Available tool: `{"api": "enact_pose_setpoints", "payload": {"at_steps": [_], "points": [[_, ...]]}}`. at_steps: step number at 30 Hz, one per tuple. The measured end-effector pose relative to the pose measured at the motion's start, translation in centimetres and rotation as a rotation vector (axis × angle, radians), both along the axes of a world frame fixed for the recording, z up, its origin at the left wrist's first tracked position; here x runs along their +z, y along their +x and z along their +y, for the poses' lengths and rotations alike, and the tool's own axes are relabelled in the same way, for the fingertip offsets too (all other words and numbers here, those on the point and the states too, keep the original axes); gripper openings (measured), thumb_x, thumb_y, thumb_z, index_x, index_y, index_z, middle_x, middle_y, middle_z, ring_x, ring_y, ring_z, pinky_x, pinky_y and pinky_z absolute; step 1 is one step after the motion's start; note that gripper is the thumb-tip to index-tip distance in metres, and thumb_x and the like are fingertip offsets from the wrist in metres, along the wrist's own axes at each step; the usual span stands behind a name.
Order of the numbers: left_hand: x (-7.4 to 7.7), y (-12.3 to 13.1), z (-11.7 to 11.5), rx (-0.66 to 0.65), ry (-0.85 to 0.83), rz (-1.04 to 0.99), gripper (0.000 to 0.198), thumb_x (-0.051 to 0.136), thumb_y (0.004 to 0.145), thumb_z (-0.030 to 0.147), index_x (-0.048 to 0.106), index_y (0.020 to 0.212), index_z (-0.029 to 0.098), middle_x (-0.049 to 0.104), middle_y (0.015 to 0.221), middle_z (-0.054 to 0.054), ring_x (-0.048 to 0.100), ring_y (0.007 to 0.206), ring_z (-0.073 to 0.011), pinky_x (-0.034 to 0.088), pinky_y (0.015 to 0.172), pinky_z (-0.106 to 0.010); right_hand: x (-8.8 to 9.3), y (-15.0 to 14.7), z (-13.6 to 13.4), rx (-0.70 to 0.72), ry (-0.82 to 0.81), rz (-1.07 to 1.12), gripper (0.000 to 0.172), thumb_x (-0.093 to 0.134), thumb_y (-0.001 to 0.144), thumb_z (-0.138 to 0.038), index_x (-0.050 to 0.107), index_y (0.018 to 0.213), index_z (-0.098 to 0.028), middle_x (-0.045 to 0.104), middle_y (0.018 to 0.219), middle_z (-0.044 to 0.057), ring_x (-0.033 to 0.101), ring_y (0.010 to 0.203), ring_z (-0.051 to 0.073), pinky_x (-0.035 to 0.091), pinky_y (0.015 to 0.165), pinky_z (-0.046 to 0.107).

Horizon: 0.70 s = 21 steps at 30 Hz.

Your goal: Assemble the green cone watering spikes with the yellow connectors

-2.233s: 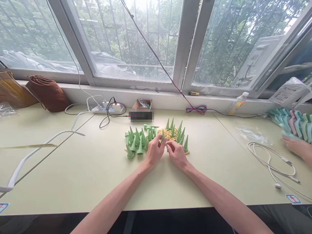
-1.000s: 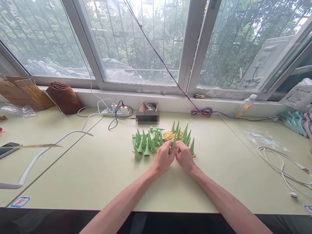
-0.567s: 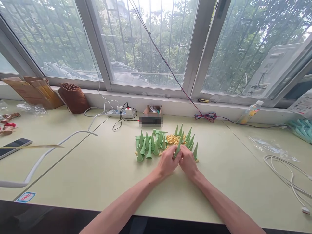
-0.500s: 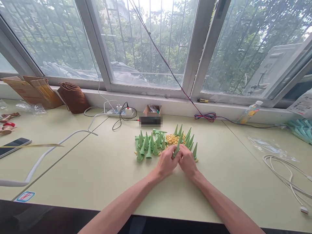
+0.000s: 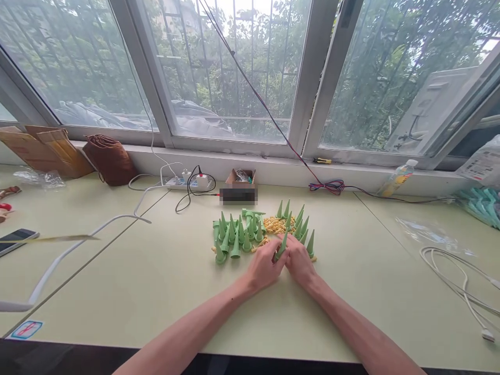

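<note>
Between the fingers of my left hand (image 5: pixel 267 264) a green pointed spike (image 5: pixel 283 244) stands almost upright, tip up. My right hand (image 5: pixel 300 260) meets the left at the spike's base, its fingers curled; what they hold, if anything, is hidden. Beyond the hands lies a pile of small yellow pieces (image 5: pixel 276 224). A cluster of green spikes (image 5: pixel 235 245) stands to the left of the pile, with some lying at its back. More green spikes (image 5: pixel 310 244) stand in rows just beyond and right of my right hand.
A small cardboard box (image 5: pixel 233 177) and a pixelated dark object (image 5: pixel 238 196) sit behind the spikes. A power strip (image 5: pixel 175 182) with cables is left of them. A bottle (image 5: pixel 398 178), a coiled white cable (image 5: pixel 464 281) and clear plastic bags (image 5: pixel 429 234) are on the right; a phone (image 5: pixel 17 239) lies left.
The view has shifted slightly. Both hands stay together at the green spike, which is still in my left fingers; the hands have turned a little around it.
</note>
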<state>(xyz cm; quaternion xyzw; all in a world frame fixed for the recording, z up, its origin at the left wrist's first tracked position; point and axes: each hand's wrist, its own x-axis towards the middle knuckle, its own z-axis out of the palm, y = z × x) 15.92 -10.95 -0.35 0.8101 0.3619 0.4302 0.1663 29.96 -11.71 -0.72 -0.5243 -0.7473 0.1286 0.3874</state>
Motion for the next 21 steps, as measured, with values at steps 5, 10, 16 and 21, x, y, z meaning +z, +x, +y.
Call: {"api": "enact_pose_setpoints", "payload": {"at_steps": [5, 10, 16, 21], "points": [[0.51, -0.28, -0.24, -0.021, -0.017, -0.034, 0.023, 0.048, 0.093, 0.028, 0.043, 0.072, 0.02, 0.045, 0.061, 0.003, 0.038, 0.051, -0.0102, 0.033, 0.051, -0.024, -0.56, 0.15, 0.21, -0.017, -0.029, -0.024, 0.035, 0.043, 0.08, -0.001, 0.065, 0.1, -0.019, 0.067, 0.098, 0.008, 0.063, 0.094, 0.022, 0.051, 0.082, 0.032], [0.62, -0.22, -0.68, -0.056, -0.022, -0.015, 0.022, 0.05, 0.092, 0.027, 0.045, 0.072, 0.019, 0.047, 0.061, 0.003, 0.038, 0.051, -0.0099, 0.033, 0.052, -0.024, -0.69, 0.4, 0.2, 0.013, -0.05, -0.043, 0.028, 0.047, 0.082, -0.006, 0.066, 0.099, -0.018, 0.067, 0.098, 0.009, 0.063, 0.095, 0.022, 0.051, 0.082, 0.032], [0.77, -0.12, -0.93, -0.067, -0.02, 0.034, 0.024, 0.048, 0.093, 0.028, 0.044, 0.071, 0.019, 0.046, 0.061, 0.003, 0.039, 0.052, -0.0102, 0.032, 0.053, -0.024, -0.6, 0.54, 0.04, -0.015, -0.06, -0.05, 0.033, 0.047, 0.085, -0.009, 0.065, 0.112, -0.015, 0.067, 0.109, 0.013, 0.064, 0.1, 0.024, 0.051, 0.086, 0.034], [0.97, -0.27, -0.99, -0.064, -0.043, 0.05, 0.023, 0.047, 0.094, 0.03, 0.047, 0.074, 0.019, 0.048, 0.062, 0.002, 0.04, 0.052, -0.0105, 0.033, 0.052, -0.024, -0.32, 0.53, -0.19, -0.034, -0.052, -0.059, 0.036, 0.045, 0.086, -0.009, 0.065, 0.115, -0.015, 0.068, 0.11, 0.013, 0.065, 0.1, 0.024, 0.052, 0.086, 0.034]]}}
